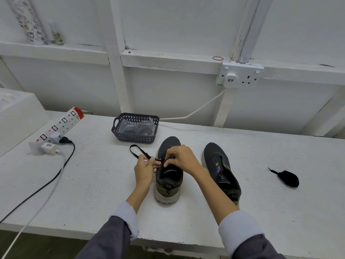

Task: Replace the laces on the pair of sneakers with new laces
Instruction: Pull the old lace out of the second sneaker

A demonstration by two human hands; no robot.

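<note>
The sneaker (169,181) you are lacing stands heel toward you at the middle of the surface (93,184). Your left hand (144,170) pinches the black lace (136,150), which loops off to the left. Your right hand (180,157) grips the sneaker's upper at the eyelets with curled fingers. The second sneaker (222,171) stands just to the right, a bundled lace (288,178) lies farther right, and a basket (134,136) sits behind.

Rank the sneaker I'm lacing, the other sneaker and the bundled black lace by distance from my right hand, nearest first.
1. Sneaker being laced, directly under the right hand.
2. Other sneaker, beside it to the right.
3. Bundled black lace, farthest right, lying alone.
</note>
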